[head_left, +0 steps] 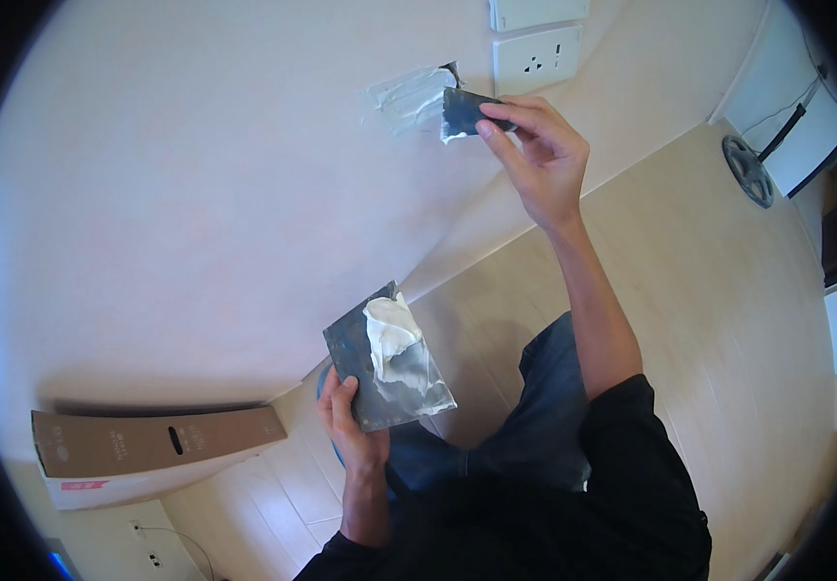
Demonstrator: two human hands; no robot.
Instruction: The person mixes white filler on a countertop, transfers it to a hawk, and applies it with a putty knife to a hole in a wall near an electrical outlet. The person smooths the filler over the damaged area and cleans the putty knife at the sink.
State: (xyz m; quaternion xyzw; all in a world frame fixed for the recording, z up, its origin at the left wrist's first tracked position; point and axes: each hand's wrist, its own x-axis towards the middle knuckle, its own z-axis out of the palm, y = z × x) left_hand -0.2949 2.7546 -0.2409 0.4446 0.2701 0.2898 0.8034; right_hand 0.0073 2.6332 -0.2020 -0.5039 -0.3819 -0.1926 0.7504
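Note:
My right hand (544, 155) pinches a small dark putty knife (467, 111) between thumb and fingers. White paste lines the blade's lower edge. Beside it on the wall (196, 194) is a smeared white patch (414, 97), with a small dark hole at its upper right corner. Whether the blade touches the wall I cannot tell. Lower down, my left hand (346, 416) grips a flat grey plate (356, 358) by its near left edge. A thick lump of white putty (394, 334) lies on that plate, spread thinner toward its near right corner.
Just right of the patch sits a white wall socket (537, 60), with another white plate (538, 12) above. A long cardboard box (157, 441) leans by the wall at lower left. At far right, a round dark base (748, 172) stands on the tiled floor (709, 290) near cables.

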